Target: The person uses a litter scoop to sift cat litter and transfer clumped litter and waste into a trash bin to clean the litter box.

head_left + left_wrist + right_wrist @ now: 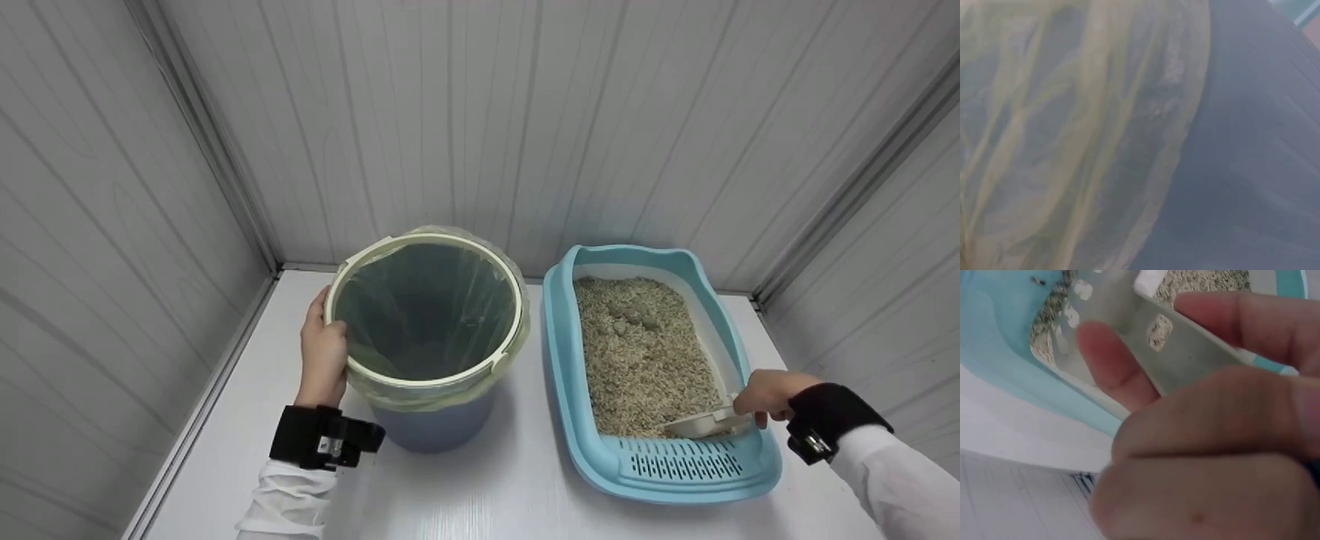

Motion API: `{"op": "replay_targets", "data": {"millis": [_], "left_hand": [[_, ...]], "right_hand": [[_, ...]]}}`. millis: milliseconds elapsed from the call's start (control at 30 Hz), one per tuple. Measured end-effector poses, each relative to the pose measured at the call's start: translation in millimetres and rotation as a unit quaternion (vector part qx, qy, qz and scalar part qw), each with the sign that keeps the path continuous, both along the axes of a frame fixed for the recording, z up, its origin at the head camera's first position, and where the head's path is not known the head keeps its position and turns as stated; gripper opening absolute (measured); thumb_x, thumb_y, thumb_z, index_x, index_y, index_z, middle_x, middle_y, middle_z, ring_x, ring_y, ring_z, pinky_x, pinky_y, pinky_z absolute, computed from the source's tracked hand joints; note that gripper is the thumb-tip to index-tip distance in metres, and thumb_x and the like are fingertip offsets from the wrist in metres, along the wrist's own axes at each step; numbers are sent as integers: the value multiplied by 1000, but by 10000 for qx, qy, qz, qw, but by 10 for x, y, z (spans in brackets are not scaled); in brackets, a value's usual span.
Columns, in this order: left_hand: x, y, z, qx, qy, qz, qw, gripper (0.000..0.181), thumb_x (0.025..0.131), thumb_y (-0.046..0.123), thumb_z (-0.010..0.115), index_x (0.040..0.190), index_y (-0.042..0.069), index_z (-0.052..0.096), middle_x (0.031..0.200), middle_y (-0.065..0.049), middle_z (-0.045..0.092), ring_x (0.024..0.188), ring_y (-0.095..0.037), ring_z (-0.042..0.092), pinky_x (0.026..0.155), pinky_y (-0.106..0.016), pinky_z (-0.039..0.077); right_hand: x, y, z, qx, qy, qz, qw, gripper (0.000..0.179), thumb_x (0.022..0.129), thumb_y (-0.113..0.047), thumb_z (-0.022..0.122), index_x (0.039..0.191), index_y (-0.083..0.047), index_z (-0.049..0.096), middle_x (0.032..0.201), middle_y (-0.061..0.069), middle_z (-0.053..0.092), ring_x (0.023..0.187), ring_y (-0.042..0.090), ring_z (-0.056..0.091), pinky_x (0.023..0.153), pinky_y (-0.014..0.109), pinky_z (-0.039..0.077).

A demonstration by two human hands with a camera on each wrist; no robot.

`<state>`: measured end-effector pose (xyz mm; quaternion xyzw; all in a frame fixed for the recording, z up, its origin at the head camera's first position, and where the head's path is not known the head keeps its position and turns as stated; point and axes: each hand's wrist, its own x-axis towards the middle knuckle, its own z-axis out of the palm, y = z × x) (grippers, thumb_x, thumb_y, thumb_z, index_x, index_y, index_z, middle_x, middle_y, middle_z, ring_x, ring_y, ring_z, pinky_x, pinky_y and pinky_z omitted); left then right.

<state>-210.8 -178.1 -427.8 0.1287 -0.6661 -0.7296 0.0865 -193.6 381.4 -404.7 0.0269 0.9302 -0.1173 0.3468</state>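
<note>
My left hand (324, 360) grips the rim of a grey-blue trash bin (442, 427) at its left side, thumb over the edge. A thin yellowish bag (1089, 112) lines the bin and folds down over its outside. In my right hand (772, 394) is the handle of a pale litter scoop (697, 425). The scoop's head rests in the litter (645, 360) at the near right of a blue litter box (559, 337). The right wrist view shows slots in the scoop and fingers (1185, 416) curled round its handle.
Several grey clumps (634, 315) lie on the litter toward the back. A slotted step (682, 459) forms the box's near end. Bin and box stand side by side on a white table (480, 495), with panelled walls (480, 112) behind and at both sides.
</note>
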Motion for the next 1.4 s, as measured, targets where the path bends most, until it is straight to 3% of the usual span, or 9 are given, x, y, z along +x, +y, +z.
{"op": "replay_targets", "data": {"millis": [200, 367, 500, 600, 767, 1000, 1100, 1233, 1400], "left_hand": [[6, 10, 31, 47, 20, -30, 10000, 71, 86, -11, 24, 152, 14, 15, 158, -6, 13, 143, -23, 17, 115, -37, 20], [-2, 8, 42, 23, -44, 8, 10000, 71, 86, -11, 24, 153, 14, 14, 158, -6, 13, 143, -23, 16, 114, -38, 21], [-20, 14, 34, -27, 29, -21, 10000, 70, 87, -10, 24, 152, 12, 14, 157, -7, 14, 142, -24, 18, 114, -38, 23], [-31, 18, 21, -47, 90, -37, 9999, 68, 88, -9, 23, 152, 11, 14, 157, -7, 15, 142, -24, 18, 114, -38, 23], [-26, 21, 12, -101, 39, 10, 9999, 68, 88, -9, 24, 152, 11, 14, 157, -7, 15, 143, -24, 17, 114, -39, 21], [-26, 8, 9, -101, -6, 11, 9999, 70, 88, -9, 24, 153, 14, 13, 158, -5, 13, 143, -23, 15, 115, -39, 19], [-26, 9, 5, -127, -34, 52, 9999, 70, 88, -9, 24, 152, 14, 14, 157, -6, 14, 143, -22, 16, 115, -39, 20], [-20, 16, 4, -195, -71, 74, 9998, 69, 88, -9, 25, 152, 13, 16, 157, -6, 15, 143, -23, 17, 114, -39, 21], [3, 10, 9, -235, -45, 65, 9997, 69, 87, -9, 25, 152, 12, 15, 157, -7, 15, 143, -24, 17, 114, -39, 21]], "right_hand": [[57, -47, -308, -339, -12, -381, 9987, 28, 86, -22, 50, 69, -4, 62, 50, -7, 31, 44, 5, 25, 43, 20, 27], [55, -124, -508, -450, 396, -327, 9977, 35, 88, -19, 49, 54, -17, 41, 47, -8, 29, 41, 5, 24, 40, 21, 24], [-1, -167, -615, -528, 675, -329, 9958, 39, 94, -21, 44, 56, -18, 37, 46, -8, 27, 40, 6, 23, 41, 22, 24], [-65, -186, -679, -576, 957, -314, 9932, 39, 96, -23, 40, 58, -16, 38, 48, -6, 30, 40, 7, 27, 43, 23, 28], [-175, -197, -778, -426, 1537, 127, 9871, 42, 96, -22, 39, 55, -17, 37, 51, -5, 33, 44, 10, 32, 52, 28, 35], [-300, -230, -876, -414, 1855, 324, 9812, 48, 97, -22, 41, 50, -18, 35, 47, -8, 28, 43, 8, 27, 49, 26, 31], [-362, -274, -916, -424, 1851, 196, 9816, 47, 97, -23, 42, 50, -17, 36, 47, -7, 28, 43, 8, 27, 47, 25, 29], [-458, -359, -984, -582, 1774, -284, 9820, 44, 97, -23, 42, 54, -15, 39, 49, -6, 30, 43, 8, 28, 46, 23, 29], [-570, -460, -1032, -532, 1836, -357, 9809, 45, 97, -22, 41, 52, -15, 40, 48, -6, 33, 44, 9, 32, 47, 24, 31]]}}
